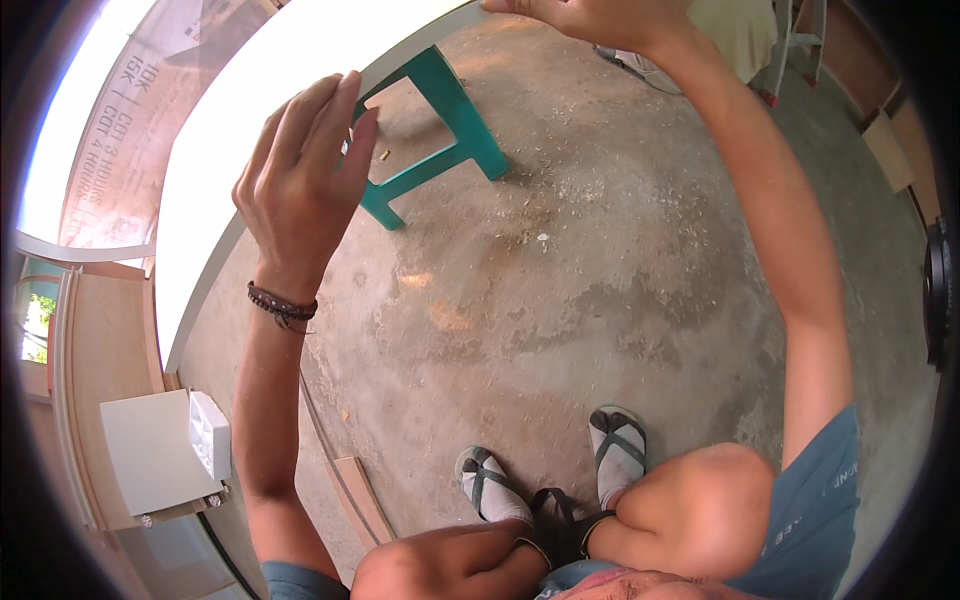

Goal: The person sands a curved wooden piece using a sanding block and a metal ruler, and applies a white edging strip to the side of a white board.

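A large white panel (235,110) with a narrow grey edge curves across the upper left. My left hand (300,180), a dark braided bracelet on its wrist, lies on this edge. Its fingers are stretched over the white face and the thumb stands apart. At the top, my right hand (610,22) reaches the panel's far end, one finger or thumb extended along the edge; the picture's rim cuts off part of this hand. Beneath the panel stands a green plastic stool (462,115), partly covered by the panel and my left hand.
Shavings and crumbs litter the concrete floor (560,320). At left are a wooden panel (85,380), a pale board (150,455) and a white moulded piece (208,435). A wood strip (360,495) lies near my left knee. A stepladder (803,45) stands far right.
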### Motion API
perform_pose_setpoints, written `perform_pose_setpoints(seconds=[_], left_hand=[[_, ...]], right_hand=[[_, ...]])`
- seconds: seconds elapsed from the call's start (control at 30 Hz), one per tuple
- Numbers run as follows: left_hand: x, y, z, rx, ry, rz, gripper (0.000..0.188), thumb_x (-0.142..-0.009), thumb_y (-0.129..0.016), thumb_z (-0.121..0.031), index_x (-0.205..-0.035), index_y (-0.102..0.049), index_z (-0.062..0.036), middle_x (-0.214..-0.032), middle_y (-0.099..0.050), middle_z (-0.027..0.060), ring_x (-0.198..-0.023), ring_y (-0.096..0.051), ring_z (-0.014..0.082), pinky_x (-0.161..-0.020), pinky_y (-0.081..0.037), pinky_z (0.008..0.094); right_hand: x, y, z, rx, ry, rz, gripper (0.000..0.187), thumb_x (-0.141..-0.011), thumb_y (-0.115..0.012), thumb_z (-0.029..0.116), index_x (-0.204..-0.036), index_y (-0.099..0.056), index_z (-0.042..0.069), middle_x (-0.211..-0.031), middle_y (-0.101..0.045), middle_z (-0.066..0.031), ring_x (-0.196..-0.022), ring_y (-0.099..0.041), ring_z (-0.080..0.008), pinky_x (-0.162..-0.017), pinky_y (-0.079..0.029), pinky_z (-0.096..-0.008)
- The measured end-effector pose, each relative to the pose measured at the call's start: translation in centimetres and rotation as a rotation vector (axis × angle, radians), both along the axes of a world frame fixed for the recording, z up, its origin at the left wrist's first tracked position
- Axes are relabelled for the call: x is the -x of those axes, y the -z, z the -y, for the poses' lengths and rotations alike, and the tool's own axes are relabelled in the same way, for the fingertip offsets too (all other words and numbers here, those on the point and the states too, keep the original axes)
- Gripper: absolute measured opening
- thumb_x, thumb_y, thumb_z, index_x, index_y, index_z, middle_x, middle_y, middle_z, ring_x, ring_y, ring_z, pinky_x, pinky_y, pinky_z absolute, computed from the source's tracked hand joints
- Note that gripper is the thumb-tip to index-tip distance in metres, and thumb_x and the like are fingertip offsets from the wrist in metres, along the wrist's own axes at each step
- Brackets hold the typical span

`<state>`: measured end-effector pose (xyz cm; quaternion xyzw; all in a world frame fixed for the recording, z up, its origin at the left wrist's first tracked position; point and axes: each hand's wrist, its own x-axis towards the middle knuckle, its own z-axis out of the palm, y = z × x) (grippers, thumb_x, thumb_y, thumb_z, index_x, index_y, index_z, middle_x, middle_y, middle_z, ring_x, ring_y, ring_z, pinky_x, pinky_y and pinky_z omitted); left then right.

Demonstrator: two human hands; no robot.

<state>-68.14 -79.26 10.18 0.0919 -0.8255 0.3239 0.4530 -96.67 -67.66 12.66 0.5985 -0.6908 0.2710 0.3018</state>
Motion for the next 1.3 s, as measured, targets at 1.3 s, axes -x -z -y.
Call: perform_pose_setpoints(seconds=[1.3], left_hand=[[12.1,-1.7,-0.6,-0.090,0.061,0.123,0.020,-0.091,-0.076,-0.029,-0.106,-0.073,-0.0168,-0.105,-0.072,-0.0059,-0.094,-0.072,0.0122,-0.068,-0.062,0.0262]], right_hand=[[10.2,0.5,-1.5,0.161,0.106,-0.070,0.069,-0.081,-0.067,0.073,-0.071,-0.075,0.005,-0.075,-0.072,-0.0156,-0.081,-0.072,-0.0323,-0.087,-0.051,-0.0477]])
